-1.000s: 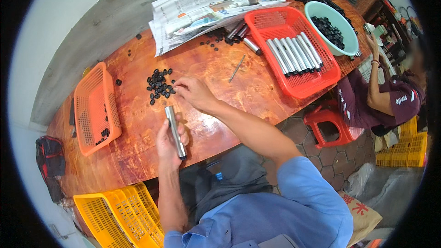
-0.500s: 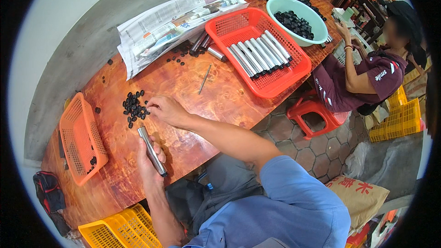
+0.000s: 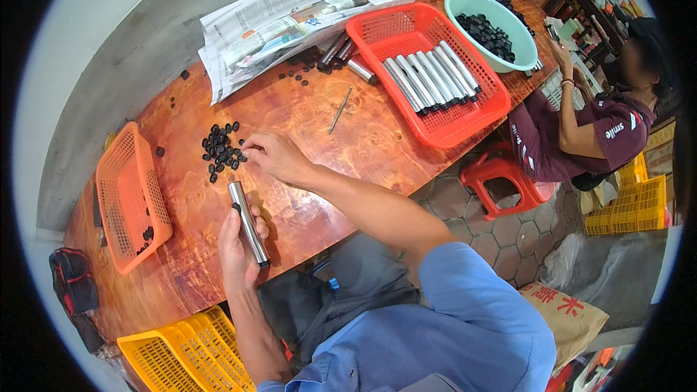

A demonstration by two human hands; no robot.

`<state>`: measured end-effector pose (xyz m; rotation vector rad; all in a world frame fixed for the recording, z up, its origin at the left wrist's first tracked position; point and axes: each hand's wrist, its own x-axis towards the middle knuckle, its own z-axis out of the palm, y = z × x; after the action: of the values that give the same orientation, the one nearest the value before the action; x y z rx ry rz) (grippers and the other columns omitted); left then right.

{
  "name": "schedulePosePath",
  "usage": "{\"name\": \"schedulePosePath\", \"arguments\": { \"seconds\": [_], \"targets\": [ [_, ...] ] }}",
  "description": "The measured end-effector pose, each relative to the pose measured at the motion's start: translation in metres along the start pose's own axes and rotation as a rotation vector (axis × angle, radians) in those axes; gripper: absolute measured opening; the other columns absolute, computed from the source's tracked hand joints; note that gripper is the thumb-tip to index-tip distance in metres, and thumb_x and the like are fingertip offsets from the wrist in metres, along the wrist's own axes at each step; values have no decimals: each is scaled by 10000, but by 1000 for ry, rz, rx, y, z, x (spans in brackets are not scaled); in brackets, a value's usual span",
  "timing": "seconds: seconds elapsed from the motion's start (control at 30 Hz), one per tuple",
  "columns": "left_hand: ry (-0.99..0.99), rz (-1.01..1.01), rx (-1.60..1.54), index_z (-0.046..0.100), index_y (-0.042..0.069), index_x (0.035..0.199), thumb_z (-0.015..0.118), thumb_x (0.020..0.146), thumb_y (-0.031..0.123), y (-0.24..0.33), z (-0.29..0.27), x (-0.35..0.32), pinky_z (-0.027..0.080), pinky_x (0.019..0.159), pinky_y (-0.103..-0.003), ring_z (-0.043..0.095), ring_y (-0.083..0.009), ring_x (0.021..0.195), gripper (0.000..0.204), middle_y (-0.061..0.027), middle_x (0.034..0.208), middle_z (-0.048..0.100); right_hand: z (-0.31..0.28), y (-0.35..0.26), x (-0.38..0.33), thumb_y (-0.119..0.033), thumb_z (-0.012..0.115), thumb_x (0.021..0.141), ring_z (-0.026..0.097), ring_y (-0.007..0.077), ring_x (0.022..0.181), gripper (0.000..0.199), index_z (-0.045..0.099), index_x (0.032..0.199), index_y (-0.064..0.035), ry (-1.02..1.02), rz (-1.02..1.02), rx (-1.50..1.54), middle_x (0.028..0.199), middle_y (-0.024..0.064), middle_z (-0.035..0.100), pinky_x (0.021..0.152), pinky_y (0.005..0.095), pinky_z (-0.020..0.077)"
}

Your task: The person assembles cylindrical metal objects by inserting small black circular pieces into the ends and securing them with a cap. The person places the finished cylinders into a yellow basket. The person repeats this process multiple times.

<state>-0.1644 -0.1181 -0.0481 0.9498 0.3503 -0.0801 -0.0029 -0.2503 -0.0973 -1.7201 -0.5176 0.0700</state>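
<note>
My left hand (image 3: 234,247) is wrapped round a shiny metal tube (image 3: 247,221), tilted, with a black end at its lower tip. A small dark piece (image 3: 235,207) shows between my thumb and the tube's upper part. Beside a loose pile of small black caps (image 3: 218,147) on the table is my right hand (image 3: 279,160). Its thumb and fingertips are pinched together at the pile's right edge. Whatever the fingertips may hold is too small to tell.
A red basket (image 3: 494,115) holds several metal tubes. Behind it stands a pale green bowl (image 3: 524,58) of black pieces. Newspapers (image 3: 239,47), a thin metal rod (image 3: 340,110) and an orange basket (image 3: 120,203) lie about the wooden table (image 3: 196,261). A person (image 3: 610,131) sits at right.
The whole view has shifted a little. My left hand holds the tube more upright, and a dark piece now shows by its thumb. My right hand stays by the pile of caps.
</note>
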Motion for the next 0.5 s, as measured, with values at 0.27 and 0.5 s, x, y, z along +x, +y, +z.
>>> {"name": "schedulePosePath", "arguments": {
  "seconds": [0.27, 0.5],
  "targets": [
    [50, 166, 352, 557, 3, 1309, 547, 1055, 234, 9, -6, -2, 497, 690, -255, 581, -110, 760, 344, -42, 917, 612, -3, 3, 3, -134, 622, 929, 693, 231, 771, 211, 706, 1013, 41, 18, -76, -15, 874, 144, 702, 708, 358, 525],
    [-14, 690, 1499, 521, -25, 1322, 533, 985, 35, 26, -7, 8, 451, 921, -473, 532, -447, 1022, 343, -250, 1125, 544, -3, -11, 3, -148, 672, 936, 601, 102, 676, 189, 719, 1002, 22, -109, 139, 249, 807, 51, 670, 641, 284, 492]
  ]
}}
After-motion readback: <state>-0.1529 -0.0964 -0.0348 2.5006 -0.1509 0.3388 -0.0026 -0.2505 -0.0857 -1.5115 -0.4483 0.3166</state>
